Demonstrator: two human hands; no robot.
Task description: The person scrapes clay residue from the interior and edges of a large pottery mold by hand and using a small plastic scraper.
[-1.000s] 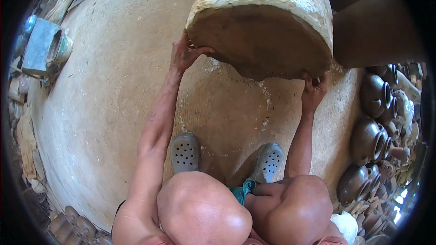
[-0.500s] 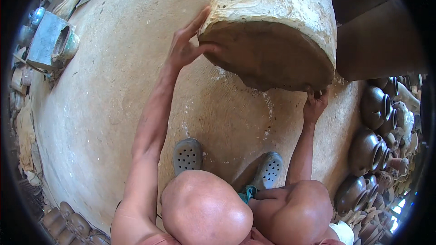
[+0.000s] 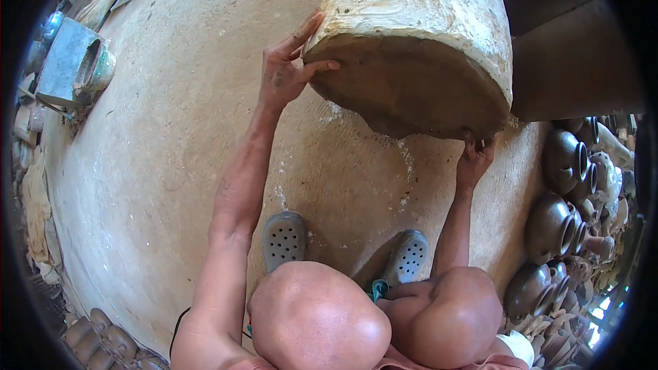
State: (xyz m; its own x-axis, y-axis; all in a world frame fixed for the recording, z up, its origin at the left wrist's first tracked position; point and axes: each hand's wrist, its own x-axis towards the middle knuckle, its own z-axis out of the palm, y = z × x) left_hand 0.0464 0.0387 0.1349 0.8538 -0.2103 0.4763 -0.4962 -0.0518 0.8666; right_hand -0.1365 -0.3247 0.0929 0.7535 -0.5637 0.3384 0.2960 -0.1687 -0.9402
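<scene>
A large whitish, plaster-like cylinder (image 3: pixel 418 3) stands tilted in front of me, its flat brown clay-like face (image 3: pixel 411 85) turned toward me. At its left edge my left hand (image 3: pixel 284 72) holds on, fingers along the white side and thumb laid on the brown face. My right hand (image 3: pixel 474 161) grips the lower right edge from below, with the fingertips curled at the rim and partly hidden. The far end of the cylinder lies beyond the top of the view. My knees are bent and grey clogs (image 3: pixel 284 236) are on my feet.
Dark rounded clay pots (image 3: pixel 548 226) are stacked along the right. Big dark brown panels (image 3: pixel 579 62) stand right of the cylinder. A grey box-like container (image 3: pixel 68 62) sits at the far left, and more brown pots (image 3: pixel 99 339) at the lower left. The floor (image 3: pixel 164 164) is tan.
My left hand has shifted a little, its thumb farther onto the brown face, and the left forearm has swung slightly right. The right hand and the cylinder stay nearly the same.
</scene>
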